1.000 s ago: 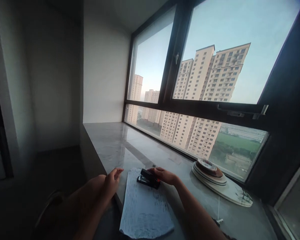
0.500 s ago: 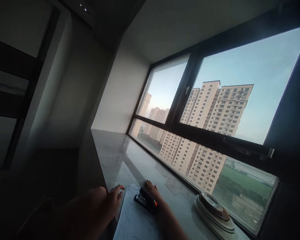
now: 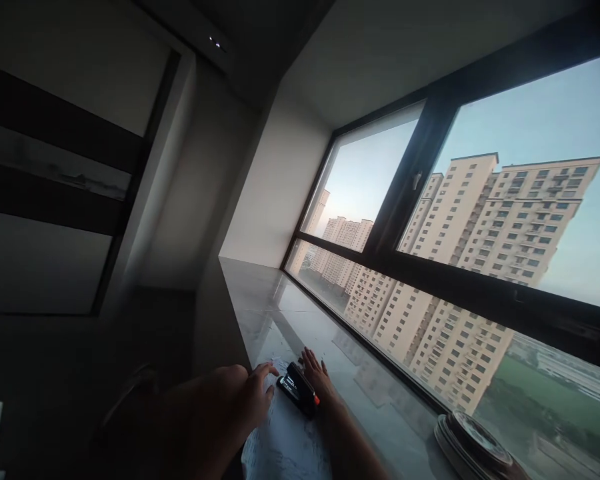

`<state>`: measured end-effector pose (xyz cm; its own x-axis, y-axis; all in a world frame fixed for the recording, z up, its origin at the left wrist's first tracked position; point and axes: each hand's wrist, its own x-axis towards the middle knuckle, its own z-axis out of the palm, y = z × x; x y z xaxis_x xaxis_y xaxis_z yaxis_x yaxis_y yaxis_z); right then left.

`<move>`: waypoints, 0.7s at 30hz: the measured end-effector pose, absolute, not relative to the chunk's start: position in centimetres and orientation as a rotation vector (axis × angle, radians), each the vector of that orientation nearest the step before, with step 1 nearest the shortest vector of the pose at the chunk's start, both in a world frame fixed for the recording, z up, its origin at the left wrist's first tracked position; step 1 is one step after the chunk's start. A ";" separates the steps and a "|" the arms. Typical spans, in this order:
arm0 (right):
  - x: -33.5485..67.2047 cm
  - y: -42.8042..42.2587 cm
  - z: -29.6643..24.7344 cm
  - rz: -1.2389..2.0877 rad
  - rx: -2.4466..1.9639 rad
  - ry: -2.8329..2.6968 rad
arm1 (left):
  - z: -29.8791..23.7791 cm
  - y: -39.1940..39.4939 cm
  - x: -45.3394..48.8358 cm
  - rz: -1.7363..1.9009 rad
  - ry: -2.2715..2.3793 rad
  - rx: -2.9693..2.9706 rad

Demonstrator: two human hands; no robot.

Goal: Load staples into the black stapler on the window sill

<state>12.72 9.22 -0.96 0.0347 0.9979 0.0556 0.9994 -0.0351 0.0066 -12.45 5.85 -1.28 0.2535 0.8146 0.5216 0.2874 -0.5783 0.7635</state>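
Note:
A black stapler (image 3: 296, 395) with an orange-red spot at its near end lies on a sheet of paper (image 3: 285, 443) covered in writing. My left hand (image 3: 261, 395) is at the paper's left edge, its fingers loosely bent and apart near the stapler's far end. Whether a fingertip touches the stapler I cannot tell. Along the other side of the stapler, my right hand (image 3: 318, 377) rests flat on the windowsill with fingers stretched forward. Nothing shows in either hand.
The glossy grey windowsill (image 3: 260, 287) runs along a dark-framed window (image 3: 380, 230). Several round, plate-like discs (image 3: 473, 443) are stacked near the glass at the lower right. Small bits lie on the sill beyond the paper. A paneled door (image 3: 55, 267) stands at the left.
The view has turned left, so everything sits further right. My left hand has come closer to the stapler's far end. My right hand stays beside the stapler, its fingers now stretched out more.

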 end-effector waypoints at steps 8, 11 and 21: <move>18.7 3.6 -1.0 -0.221 -2.267 -1.853 | -1.5 4.8 -11.2 0.950 0.868 2.385; 19.1 1.5 0.9 -0.243 -1.955 -1.526 | -1.2 4.1 -11.0 0.807 0.792 2.490; 13.6 -2.0 4.1 0.254 -1.642 -1.989 | -0.8 4.0 -10.4 0.783 0.843 2.520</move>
